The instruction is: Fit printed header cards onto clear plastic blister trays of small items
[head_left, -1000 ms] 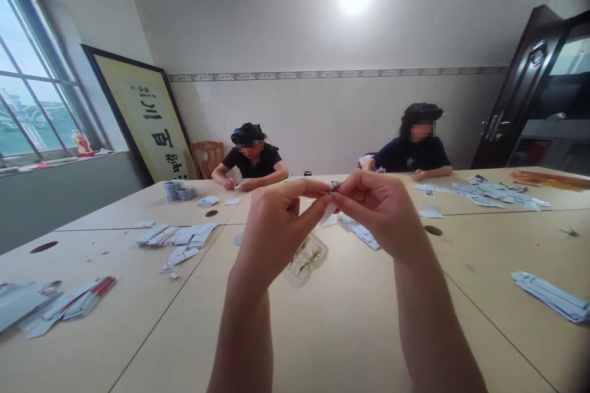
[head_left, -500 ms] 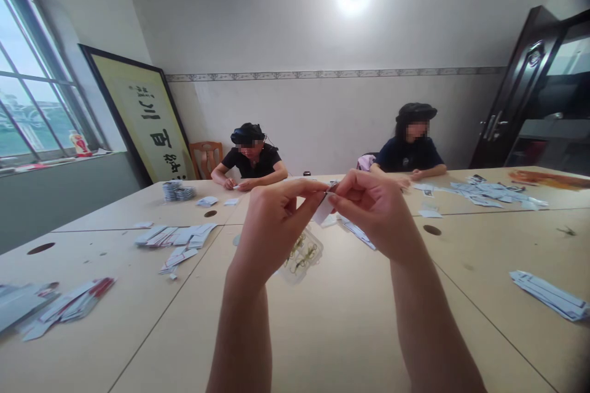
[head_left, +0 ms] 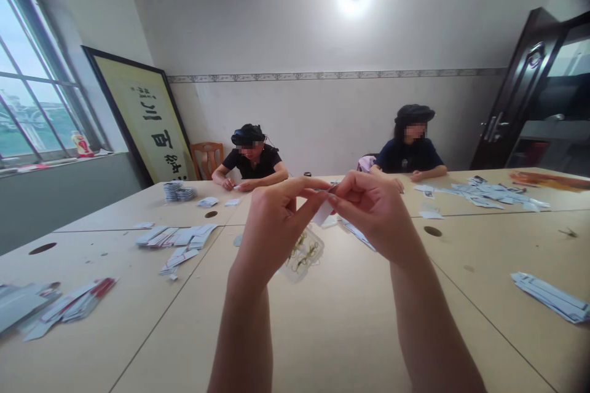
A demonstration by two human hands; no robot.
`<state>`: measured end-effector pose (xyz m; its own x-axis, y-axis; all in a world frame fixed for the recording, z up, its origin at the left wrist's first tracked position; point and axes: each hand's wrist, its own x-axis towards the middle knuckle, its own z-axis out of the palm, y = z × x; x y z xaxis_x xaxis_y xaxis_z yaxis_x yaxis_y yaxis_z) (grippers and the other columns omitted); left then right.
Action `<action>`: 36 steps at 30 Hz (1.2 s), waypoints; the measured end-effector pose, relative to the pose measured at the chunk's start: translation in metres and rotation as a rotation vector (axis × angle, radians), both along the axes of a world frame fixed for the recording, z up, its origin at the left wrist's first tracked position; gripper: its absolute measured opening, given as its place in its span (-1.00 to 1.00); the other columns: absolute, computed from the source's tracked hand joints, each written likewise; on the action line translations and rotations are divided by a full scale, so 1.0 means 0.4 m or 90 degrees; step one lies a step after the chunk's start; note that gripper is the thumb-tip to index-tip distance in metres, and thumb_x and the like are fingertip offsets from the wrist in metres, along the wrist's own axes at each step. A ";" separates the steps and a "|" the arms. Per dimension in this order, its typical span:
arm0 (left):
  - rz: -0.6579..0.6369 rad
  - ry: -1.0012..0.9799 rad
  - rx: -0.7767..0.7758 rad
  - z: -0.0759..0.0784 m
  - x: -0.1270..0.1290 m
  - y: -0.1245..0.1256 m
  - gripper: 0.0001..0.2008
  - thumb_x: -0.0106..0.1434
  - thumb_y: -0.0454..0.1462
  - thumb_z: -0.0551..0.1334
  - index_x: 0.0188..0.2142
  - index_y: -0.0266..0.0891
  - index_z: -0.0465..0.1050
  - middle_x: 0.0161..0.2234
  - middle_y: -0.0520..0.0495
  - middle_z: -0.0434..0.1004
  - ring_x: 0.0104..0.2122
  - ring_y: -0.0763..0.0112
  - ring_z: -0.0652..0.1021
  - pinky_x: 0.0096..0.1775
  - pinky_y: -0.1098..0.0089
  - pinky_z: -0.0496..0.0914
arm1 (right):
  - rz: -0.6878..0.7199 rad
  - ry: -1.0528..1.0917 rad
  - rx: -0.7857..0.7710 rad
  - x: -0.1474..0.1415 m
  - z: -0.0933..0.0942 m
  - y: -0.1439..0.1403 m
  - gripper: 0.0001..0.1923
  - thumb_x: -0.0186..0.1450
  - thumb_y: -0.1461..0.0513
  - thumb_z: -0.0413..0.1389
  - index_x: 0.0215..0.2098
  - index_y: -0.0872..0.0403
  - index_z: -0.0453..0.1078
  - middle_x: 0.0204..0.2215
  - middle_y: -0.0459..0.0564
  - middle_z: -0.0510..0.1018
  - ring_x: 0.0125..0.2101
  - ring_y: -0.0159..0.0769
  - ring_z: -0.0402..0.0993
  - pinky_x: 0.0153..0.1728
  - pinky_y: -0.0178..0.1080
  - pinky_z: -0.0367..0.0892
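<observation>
White slip (head_left: 322, 211), one, is pinched between both hands: left hand (head_left: 271, 227) and right hand (head_left: 375, 209) hold it by their fingertips. Below the pinch lies one clear tray (head_left: 302, 256); bare table (head_left: 350, 325) spreads nearer.

Counter (head_left: 350, 325): pale wood-look laminate, smooth, matt with faint sheen. Small card (head_left: 322, 212) pinched between left hand (head_left: 271, 227) and right hand (head_left: 373, 209): white paper, matt. Tray (head_left: 304, 256) beneath hands: clear plastic, glossy. Loose packets (head_left: 177, 238) and stack (head_left: 550, 296): light paper, flat finish. Chair (head_left: 207, 156) at far wall: brown varnished wood. Door (head_left: 520, 83): dark, glossy lacquer. Wall (head_left: 322, 18): painted, matt, smooth.
</observation>
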<state>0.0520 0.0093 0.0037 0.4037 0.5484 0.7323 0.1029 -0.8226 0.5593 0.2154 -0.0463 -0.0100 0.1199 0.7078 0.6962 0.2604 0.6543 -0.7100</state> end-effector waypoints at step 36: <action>0.155 -0.004 0.061 -0.003 0.035 0.018 -0.92 0.26 -0.31 0.22 -0.37 -0.19 0.47 -0.64 0.13 0.35 -0.65 0.53 0.29 -0.52 0.41 0.18 | -0.132 -0.054 0.032 -0.018 -0.012 0.019 -0.78 0.24 0.28 0.20 -0.52 0.05 0.28 -0.58 -0.19 0.42 -0.51 -0.43 0.39 -0.44 -0.32 0.30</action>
<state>0.0659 0.0164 0.0025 0.2643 0.5568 0.7875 0.3009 -0.8234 0.4811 0.2082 -0.0389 -0.0150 0.1983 0.6383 0.7438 0.4505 0.6146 -0.6476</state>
